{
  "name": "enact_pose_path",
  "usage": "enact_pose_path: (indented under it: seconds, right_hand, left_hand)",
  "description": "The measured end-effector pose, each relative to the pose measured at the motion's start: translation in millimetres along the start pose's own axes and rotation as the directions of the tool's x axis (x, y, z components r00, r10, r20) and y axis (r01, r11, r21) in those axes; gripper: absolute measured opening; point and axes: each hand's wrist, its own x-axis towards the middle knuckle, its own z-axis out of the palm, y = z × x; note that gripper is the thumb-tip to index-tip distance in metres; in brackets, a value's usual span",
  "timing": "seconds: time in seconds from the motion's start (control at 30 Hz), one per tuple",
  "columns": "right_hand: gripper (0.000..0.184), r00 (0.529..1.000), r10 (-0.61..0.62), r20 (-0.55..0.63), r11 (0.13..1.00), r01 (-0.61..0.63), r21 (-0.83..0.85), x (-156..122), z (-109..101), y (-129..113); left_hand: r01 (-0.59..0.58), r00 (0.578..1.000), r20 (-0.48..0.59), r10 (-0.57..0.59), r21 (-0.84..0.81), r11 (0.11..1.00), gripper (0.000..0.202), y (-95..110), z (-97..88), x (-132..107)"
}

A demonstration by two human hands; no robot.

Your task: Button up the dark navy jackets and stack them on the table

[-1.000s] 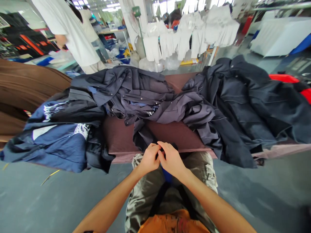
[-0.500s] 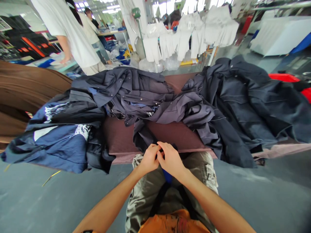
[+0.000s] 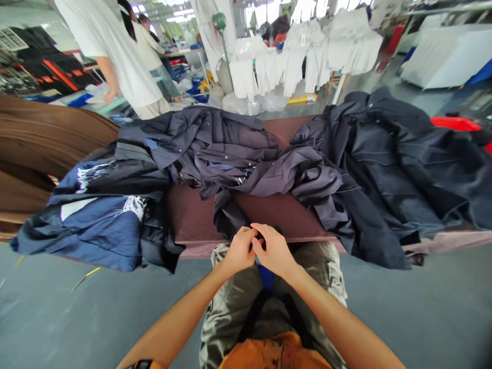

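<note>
My left hand (image 3: 240,251) and my right hand (image 3: 273,250) meet at the front edge of a brown table top (image 3: 200,220), fingers pinched together over my lap. Between them is a small piece of dark cloth (image 3: 269,230), with a blue fabric strip (image 3: 266,277) hanging below. Exactly how they grip it is partly hidden by my fingers. Rumpled dark navy work jackets (image 3: 230,148) lie just beyond my hands, and a larger dark pile (image 3: 384,174) spreads to the right. A blue garment with white print (image 3: 100,225) lies to the left.
A thick brown fabric stack (image 3: 42,138) lies at the far left. A person in a white shirt (image 3: 123,61) stands beyond the table, with another person behind. White garments (image 3: 295,61) hang at the back, and red cloth (image 3: 455,123) lies at the right.
My hands stay together at the table edge, with only slight finger shifts. The person in the white shirt has straightened up from a lean, and the view has shifted slightly.
</note>
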Motion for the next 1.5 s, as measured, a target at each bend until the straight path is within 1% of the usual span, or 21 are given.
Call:
enact_pose_path:
  seconds: [0.1,0.27,0.37,0.43,0.6,0.73,0.87,0.93,1.07,1.13,1.2,1.23,1.37,1.43,1.5]
  right_hand:
    - [0.036,1.0,0.014,-0.002,1.0,-0.014,-0.026,-2.7,1.3,-2.8]
    - [0.037,1.0,0.024,0.006,0.998,-0.023,-0.065,-5.3,5.4,-4.3]
    - [0.039,1.0,0.018,0.02,0.997,-0.016,-0.078,-4.7,6.9,-3.6]
    - [0.039,1.0,0.015,0.018,0.997,-0.013,-0.077,-3.4,7.0,-3.3]
    - [0.037,1.0,0.002,-0.003,1.0,-0.002,-0.03,1.0,5.9,-1.0]
    - [0.038,1.0,0.02,-0.004,0.995,-0.02,0.097,2.7,4.9,6.3]
    - [0.039,0.998,0.054,0.037,0.969,-0.062,0.239,3.6,2.2,12.8]
    - [0.037,0.996,0.071,0.054,0.948,-0.085,0.308,4.7,1.1,14.5]
    - [0.032,0.992,0.109,0.058,0.882,-0.124,0.455,7.5,2.1,17.4]
    - [0.03,0.99,0.129,0.06,0.847,-0.141,0.513,8.5,3.5,18.1]
    - [0.029,0.989,0.134,0.056,0.836,-0.143,0.53,8.9,4.4,16.5]
    - [0.028,0.99,0.133,0.042,0.847,-0.136,0.514,8.9,4.5,14.8]
    - [0.028,0.994,0.099,-0.037,0.934,-0.08,0.348,8.7,3.3,8.5]
    - [0.028,0.994,0.104,-0.021,0.939,-0.091,0.333,9.1,2.9,11.7]
    - [0.031,0.987,0.156,0.02,0.906,-0.151,0.394,9.3,3.3,20.5]
  left_hand:
    - [-0.032,0.999,0.004,0.032,0.03,0.999,0.011,0.7,2.1,-0.1]
    - [-0.041,0.999,0.002,0.041,0.038,0.998,0.013,1.1,3.4,-1.9]
    - [-0.021,1.0,-0.001,0.021,0.035,0.999,0.012,-0.4,3.8,-3.5]
    - [0.001,1.0,0.011,-0.001,0.0,1.0,0.012,-0.7,2.6,-4.1]
    - [0.038,0.998,0.05,-0.035,-0.063,0.997,0.014,3.0,-4.8,-3.0]
    - [0.037,0.999,0.029,-0.034,-0.088,0.995,0.019,6.2,-7.3,-1.7]
    - [0.062,0.998,0.017,-0.06,-0.138,0.989,0.019,8.1,-6.7,-1.3]
    - [0.098,0.995,0.029,-0.094,-0.188,0.977,0.02,9.6,-7.1,-0.7]
    - [0.157,0.987,0.039,-0.153,-0.337,0.928,0.029,13.8,-9.1,1.8]
    - [0.173,0.984,0.035,-0.172,-0.377,0.91,0.032,15.4,-9.5,2.9]
    - [0.164,0.986,0.019,-0.168,-0.352,0.922,0.03,15.6,-9.0,3.4]
    - [0.145,0.988,0.003,-0.152,-0.315,0.938,0.027,15.1,-8.3,3.5]
    - [0.015,0.997,-0.08,-0.025,-0.129,0.992,0.013,9.0,-5.6,4.7]
    - [-0.01,0.998,-0.07,0.005,-0.078,0.997,0.013,5.7,-6.8,7.9]
    - [-0.01,1.0,-0.023,0.009,-0.04,0.999,0.018,4.1,-10.4,13.0]
